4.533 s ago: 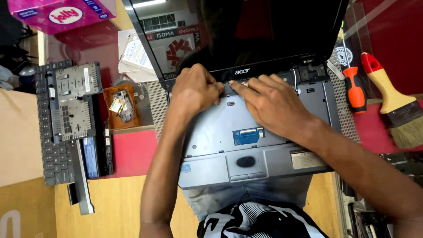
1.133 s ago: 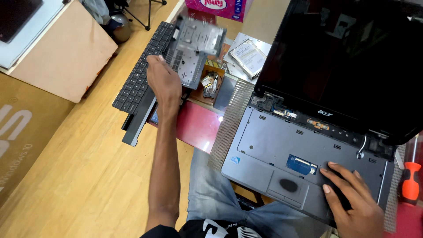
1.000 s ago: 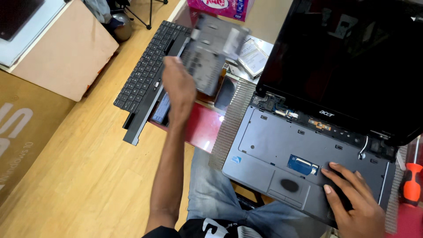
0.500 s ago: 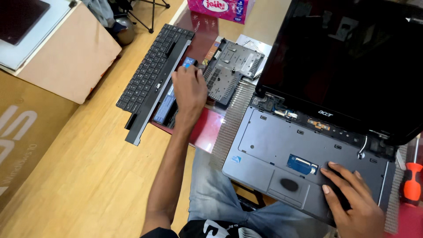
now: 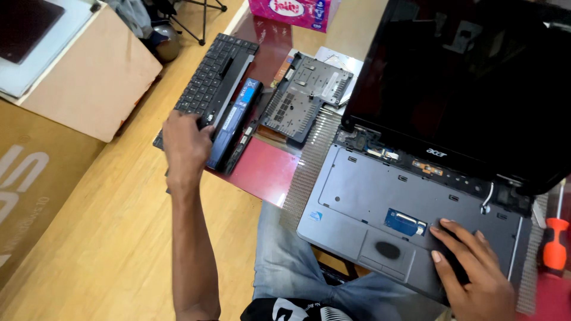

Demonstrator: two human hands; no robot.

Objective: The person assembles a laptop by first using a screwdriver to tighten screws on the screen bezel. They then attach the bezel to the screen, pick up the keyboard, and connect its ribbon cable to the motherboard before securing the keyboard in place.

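An open laptop (image 5: 380,196) lies across my lap and the table edge, its keyboard bay bare and its screen (image 5: 470,77) dark. My right hand (image 5: 470,276) rests flat on the palm rest beside the touchpad (image 5: 388,249), fingers spread. The detached black keyboard (image 5: 211,77) lies at an angle on the table to the left. My left hand (image 5: 184,139) is curled over its near end. A long black battery (image 5: 236,119) sits along the keyboard's right side. Between the battery and the laptop lies a dark grey bottom cover panel (image 5: 303,95).
An orange-handled screwdriver (image 5: 554,241) lies at the right edge. At the top stands a pink tissue box (image 5: 294,9). Brown cardboard boxes (image 5: 89,83) fill the left, one with a white tray (image 5: 41,41) on top. A grey mesh mat (image 5: 306,169) sits under the laptop.
My left hand lifted the grey cover panel off the keyboard, set it down to the right next to the laptop, then moved back to the keyboard's near end. My right hand stayed put.
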